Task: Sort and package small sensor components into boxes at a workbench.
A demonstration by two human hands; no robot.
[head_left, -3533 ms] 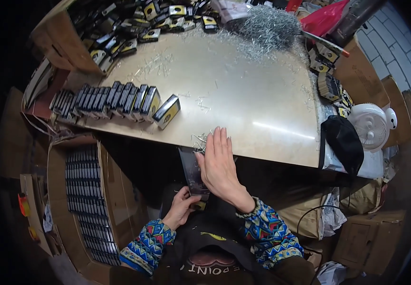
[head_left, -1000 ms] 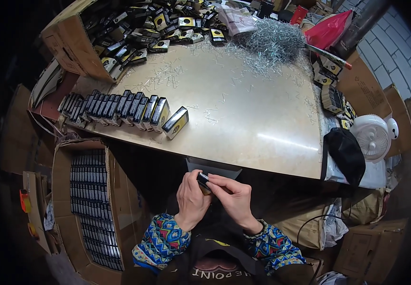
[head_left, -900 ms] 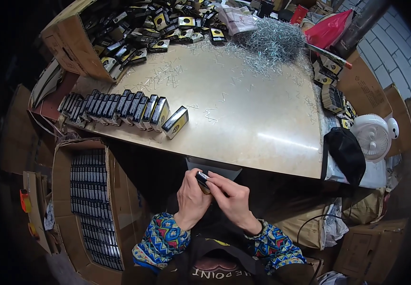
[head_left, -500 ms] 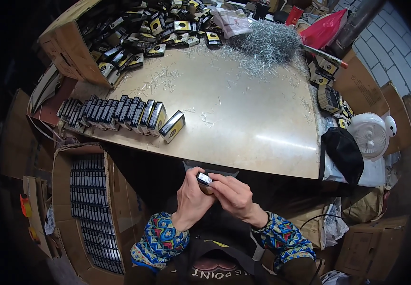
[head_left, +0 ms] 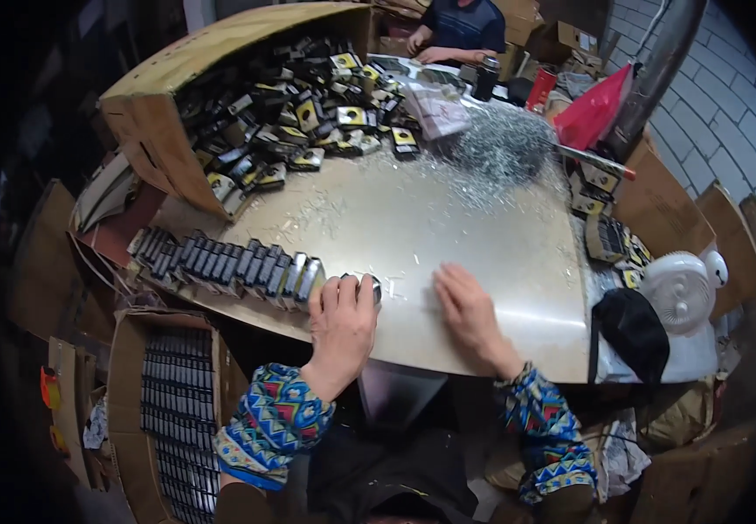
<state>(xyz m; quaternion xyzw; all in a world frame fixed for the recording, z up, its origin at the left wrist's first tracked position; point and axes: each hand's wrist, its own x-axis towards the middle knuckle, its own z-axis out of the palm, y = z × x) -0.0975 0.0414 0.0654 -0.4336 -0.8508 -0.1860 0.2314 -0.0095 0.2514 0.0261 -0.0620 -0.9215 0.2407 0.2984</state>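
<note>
My left hand (head_left: 343, 327) is closed over a small box (head_left: 376, 288) at the near right end of the row, its fingers covering most of it. Only a dark edge of that box shows past the fingertips. Beside it, a row of small black, yellow and white boxes (head_left: 251, 266) stands upright along the table's left front edge. My right hand (head_left: 469, 313) is over the middle of the table (head_left: 517, 271), its fingers stretched out and somewhat blurred. Nothing shows in it. Between the hands lie a few thin metal pieces (head_left: 391, 286).
A tipped wooden box (head_left: 155, 148) spills many small boxes at the back left. A heap of metal pieces (head_left: 504, 148) lies at the back. On the right are a white fan (head_left: 679, 288) and a black cloth item (head_left: 631, 327). A filled carton (head_left: 120, 375) stands lower left. Another person (head_left: 461, 35) sits opposite.
Both hands have left the small box's spot before my body and moved up over the table, apart from each other. The view has tilted up, showing the person opposite.
</note>
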